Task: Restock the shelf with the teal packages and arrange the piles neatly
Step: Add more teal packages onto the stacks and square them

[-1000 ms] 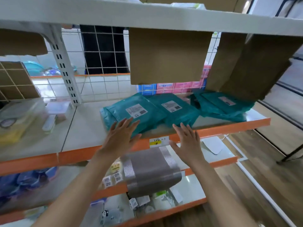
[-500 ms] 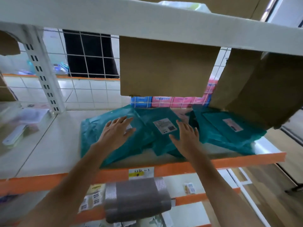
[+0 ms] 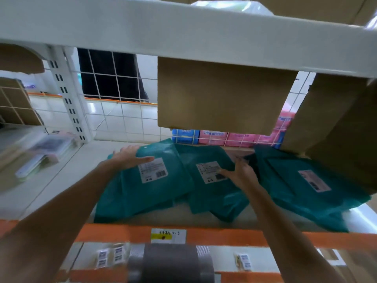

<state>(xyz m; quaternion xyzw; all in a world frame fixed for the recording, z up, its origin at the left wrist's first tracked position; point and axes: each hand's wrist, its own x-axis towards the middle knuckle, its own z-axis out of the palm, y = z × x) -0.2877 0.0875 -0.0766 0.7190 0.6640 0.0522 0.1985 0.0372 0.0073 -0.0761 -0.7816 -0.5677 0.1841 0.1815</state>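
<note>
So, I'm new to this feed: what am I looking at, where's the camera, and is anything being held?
There is no machine here. These are a person's two bare arms, seen from one wide-angle camera worn on the head, looking forward and down; the lens bends the picture's edges. The left hand lies flat on the left pile of teal packages. The right hand rests on the middle pile near its right edge, its fingers a bit blurred. A third pile lies further right. All three sit on the white shelf with an orange front rail. Nothing is lifted or gripped. Cardboard flaps hang down from the shelf above.
</note>
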